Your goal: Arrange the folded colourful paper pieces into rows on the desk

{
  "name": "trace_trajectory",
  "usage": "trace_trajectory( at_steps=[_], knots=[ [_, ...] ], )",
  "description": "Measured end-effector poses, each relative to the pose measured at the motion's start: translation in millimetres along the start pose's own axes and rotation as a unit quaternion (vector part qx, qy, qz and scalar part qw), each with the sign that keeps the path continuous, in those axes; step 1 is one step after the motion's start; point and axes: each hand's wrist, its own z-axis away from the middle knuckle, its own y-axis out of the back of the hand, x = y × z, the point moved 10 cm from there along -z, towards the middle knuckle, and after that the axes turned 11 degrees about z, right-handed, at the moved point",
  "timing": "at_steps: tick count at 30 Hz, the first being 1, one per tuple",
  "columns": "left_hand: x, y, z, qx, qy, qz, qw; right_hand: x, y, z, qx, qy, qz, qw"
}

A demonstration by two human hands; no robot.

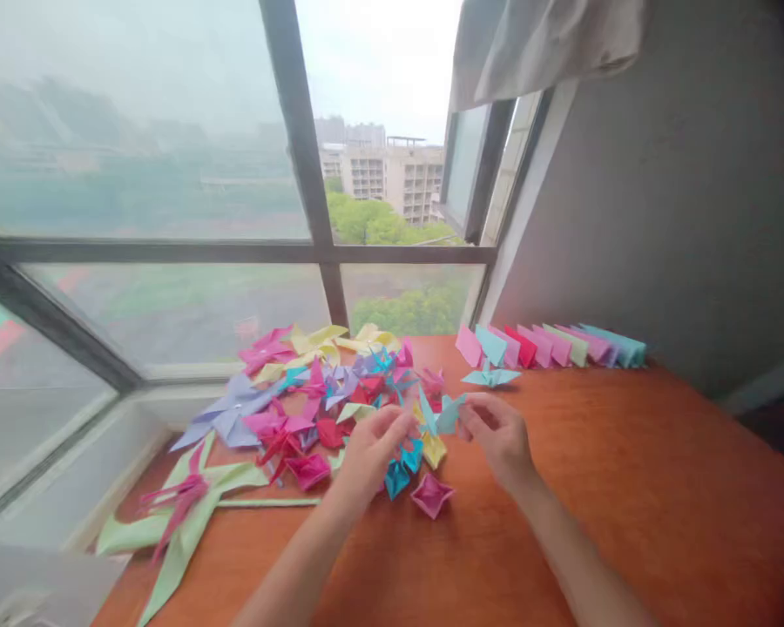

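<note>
A light blue origami crane (439, 418) is held up between my two hands over the wooden table. My right hand (500, 435) pinches one pointed end of it between thumb and fingertips. At its other side my left hand (374, 448) is closed, fingertips together at the crane's edge; the exact contact there is partly hidden. Just behind, another light blue crane (490, 375) lies with its wings spread. Below the held crane are a pink paper star box (432, 495), bright blue folded pieces (402, 470) and a yellow folded piece (435, 448).
Many colourful folded papers (287, 418) heap up on the left. A green pinwheel (189, 514) on a stick lies at the front left. Folded paper pieces (549, 346) stand in a row along the wall. Windows rise behind the table (659, 488).
</note>
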Motion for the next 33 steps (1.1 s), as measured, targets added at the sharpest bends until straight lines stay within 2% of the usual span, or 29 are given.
trace_trajectory(
  at_steps=[5, 7, 10, 14, 17, 22, 27, 30, 33],
  knots=[
    [13.4, 12.1, 0.9, 0.062, -0.042, -0.025, 0.997, -1.7, 3.6, 4.2, -0.048, 0.02, -0.073, 0.996],
    [13.8, 12.6, 1.1, 0.065, -0.045, -0.028, 0.996, -4.4, 2.9, 4.9, -0.066, 0.02, -0.104, 0.992],
    [4.8, 5.8, -0.4, 0.032, -0.014, -0.002, 0.999, -7.1, -3.7, 5.7, -0.113, 0.014, -0.123, 0.986],
    [-4.1, -8.3, 0.3, -0.034, 0.012, 0.006, 0.999, -5.2, -7.2, 3.9, -0.152, 0.012, -0.092, 0.984],
    [-5.8, -14.6, 3.4, -0.057, 0.02, -0.022, 0.998, 2.5, -3.0, -1.8, -0.136, -0.008, -0.043, 0.99],
    [0.3, -14.0, 5.7, -0.044, -0.002, -0.064, 0.997, 14.3, 4.2, -10.1, -0.068, -0.037, 0.003, 0.997],
    [3.0, -11.8, 3.8, -0.049, -0.024, -0.111, 0.992, 21.6, -9.6, -7.0, -0.084, -0.055, 0.015, 0.995],
    [4.8, -8.5, 2.9, -0.042, -0.033, -0.134, 0.99, 24.1, -13.8, -5.3, -0.088, -0.072, -0.02, 0.993],
    [6.1, -12.0, 4.1, -0.056, -0.024, -0.09, 0.994, 29.4, -14.3, -5.2, -0.084, -0.096, -0.101, 0.987]
  ],
)
